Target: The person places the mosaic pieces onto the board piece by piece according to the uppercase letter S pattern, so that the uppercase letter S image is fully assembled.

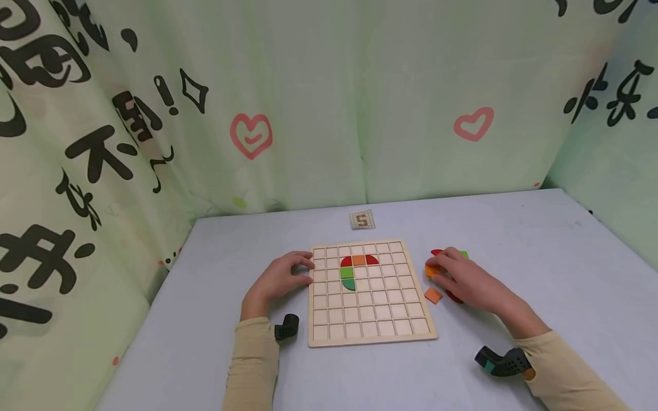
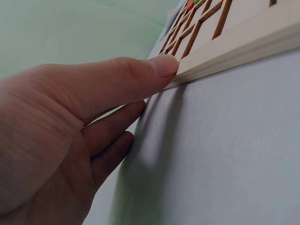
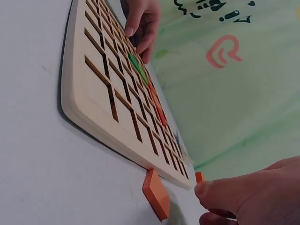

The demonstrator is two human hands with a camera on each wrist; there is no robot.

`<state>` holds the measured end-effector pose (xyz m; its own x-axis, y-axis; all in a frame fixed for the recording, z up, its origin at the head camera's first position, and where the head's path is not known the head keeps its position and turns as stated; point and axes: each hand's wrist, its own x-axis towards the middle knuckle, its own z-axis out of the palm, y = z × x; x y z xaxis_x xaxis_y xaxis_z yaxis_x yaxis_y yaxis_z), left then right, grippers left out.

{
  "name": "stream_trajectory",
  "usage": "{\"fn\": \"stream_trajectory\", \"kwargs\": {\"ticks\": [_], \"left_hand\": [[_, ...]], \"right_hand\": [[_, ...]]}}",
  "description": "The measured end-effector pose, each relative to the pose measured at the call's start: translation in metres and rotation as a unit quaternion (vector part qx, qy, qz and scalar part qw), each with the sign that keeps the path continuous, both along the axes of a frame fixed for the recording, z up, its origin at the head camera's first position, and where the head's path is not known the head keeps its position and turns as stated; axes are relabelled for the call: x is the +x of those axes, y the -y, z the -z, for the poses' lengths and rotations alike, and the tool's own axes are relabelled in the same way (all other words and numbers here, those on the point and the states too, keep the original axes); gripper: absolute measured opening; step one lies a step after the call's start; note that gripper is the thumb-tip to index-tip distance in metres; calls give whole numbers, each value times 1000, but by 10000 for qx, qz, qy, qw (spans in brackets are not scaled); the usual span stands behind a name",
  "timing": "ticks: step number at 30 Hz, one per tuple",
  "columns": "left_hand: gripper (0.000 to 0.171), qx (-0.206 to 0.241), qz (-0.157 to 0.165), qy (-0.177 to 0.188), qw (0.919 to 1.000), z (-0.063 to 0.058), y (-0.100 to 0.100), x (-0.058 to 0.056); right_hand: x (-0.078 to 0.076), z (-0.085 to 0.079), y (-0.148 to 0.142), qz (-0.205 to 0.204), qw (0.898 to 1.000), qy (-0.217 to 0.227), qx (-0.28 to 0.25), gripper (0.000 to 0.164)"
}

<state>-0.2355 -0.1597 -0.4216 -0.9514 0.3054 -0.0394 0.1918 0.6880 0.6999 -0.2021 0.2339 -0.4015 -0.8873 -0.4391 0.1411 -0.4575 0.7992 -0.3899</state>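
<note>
A wooden grid board (image 1: 370, 314) lies on the table with several pieces set in it: a red quarter-circle (image 1: 346, 262), an orange square (image 1: 358, 260), another red quarter-circle (image 1: 372, 260), a light green square (image 1: 346, 273) and a dark green quarter-circle (image 1: 349, 283). My left hand (image 1: 281, 278) touches the board's left edge with thumb and fingertips, as the left wrist view also shows. Right of the board, my right hand (image 1: 470, 283) pinches an orange piece (image 1: 430, 272) between thumb and fingers. A loose orange square (image 3: 156, 194) lies beside the board's right edge.
Partly covered by the right hand are a red piece (image 1: 436, 252), a green piece (image 1: 465, 254) and another red piece (image 1: 454, 297). A small pattern card (image 1: 362, 220) lies behind the board. A printed curtain (image 1: 308, 171) stands along the table's far edge.
</note>
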Motion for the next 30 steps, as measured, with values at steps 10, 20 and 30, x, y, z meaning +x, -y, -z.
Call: {"fn": "stream_trajectory", "kwargs": {"ticks": [10,20,30], "left_hand": [[26,-30,16,67,10000,0,2,-1],[28,-59,36,171,9998,-1,1,-1],[31,-22,99,126,9999,-2,2,0]], "right_hand": [[-1,-13,27,-159,9990,293,-284,28],[-5,-19,60,-480,9968,602,-216,32],[-15,-11,98,-846,9947,577,-35,30]]}}
